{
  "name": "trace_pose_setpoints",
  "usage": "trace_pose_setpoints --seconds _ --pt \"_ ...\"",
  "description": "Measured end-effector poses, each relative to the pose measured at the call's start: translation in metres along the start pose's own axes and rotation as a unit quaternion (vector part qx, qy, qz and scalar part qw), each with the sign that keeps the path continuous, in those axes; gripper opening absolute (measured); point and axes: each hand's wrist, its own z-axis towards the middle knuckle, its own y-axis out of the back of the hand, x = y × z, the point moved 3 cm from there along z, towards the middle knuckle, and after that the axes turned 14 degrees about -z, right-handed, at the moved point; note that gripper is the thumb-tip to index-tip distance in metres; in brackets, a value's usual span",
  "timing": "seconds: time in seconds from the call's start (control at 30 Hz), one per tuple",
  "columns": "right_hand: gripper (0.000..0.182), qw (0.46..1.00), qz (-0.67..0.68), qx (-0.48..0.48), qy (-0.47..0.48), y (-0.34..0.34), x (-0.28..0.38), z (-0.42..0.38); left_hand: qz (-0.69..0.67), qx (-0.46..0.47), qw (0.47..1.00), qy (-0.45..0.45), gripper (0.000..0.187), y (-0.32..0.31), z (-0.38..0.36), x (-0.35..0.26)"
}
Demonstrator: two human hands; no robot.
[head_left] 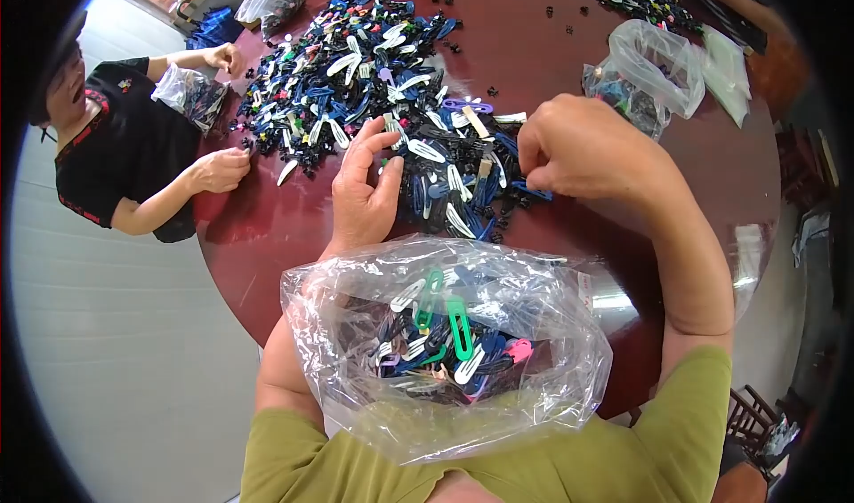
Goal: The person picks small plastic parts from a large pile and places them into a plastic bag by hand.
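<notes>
A pile of hair clips (382,85) lies at the counter's (569,49) centre; nearest plastic bag (445,343) at six o'clock, another bag (645,76) at two.

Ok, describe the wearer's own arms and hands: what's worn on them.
Both arms are bare from the short sleeves down. The sleeves are olive green, plain, with no markings visible. The left hand and right hand wear no gloves; no rings, watch or bracelet show on either wrist.

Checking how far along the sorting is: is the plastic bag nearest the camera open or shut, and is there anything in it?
Open and partly filled: the plastic bag gapes at its mouth, with green, white, blue and pink hair clips lying inside.
</notes>
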Motion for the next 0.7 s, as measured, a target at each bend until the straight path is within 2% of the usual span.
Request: trace_pose_setpoints --seconds 0.1,0.13,0.23,0.43,0.53,0.7 --pt "0.013 0.998 -0.061 0.009 0.025 -0.013 0.007 0.004 0.007 0.008 1.000 0.000 0.026 0.000 0.000 0.001" --pt "0.006 0.998 -0.061 -0.001 0.013 -0.014 0.011 0.003 0.012 0.009 1.000 -0.005 0.027 0.001 0.000 0.003" --pt "0.007 0.995 -0.094 -0.021 0.028 -0.015 0.013 0.003 0.013 0.002 1.000 -0.012 0.027 0.001 0.000 0.003" --pt "0.013 0.996 -0.089 0.027 -0.007 -0.006 0.006 0.000 0.011 0.007 1.000 -0.020 0.027 0.000 0.001 0.002" --pt "0.016 0.991 -0.128 0.036 0.003 -0.009 0.008 -0.002 0.006 0.009 1.000 -0.012 0.028 0.000 0.000 0.001" --pt "0.018 0.992 -0.113 0.057 -0.001 -0.013 0.008 0.000 0.008 -0.001 1.000 -0.018 0.027 -0.001 0.001 0.001"
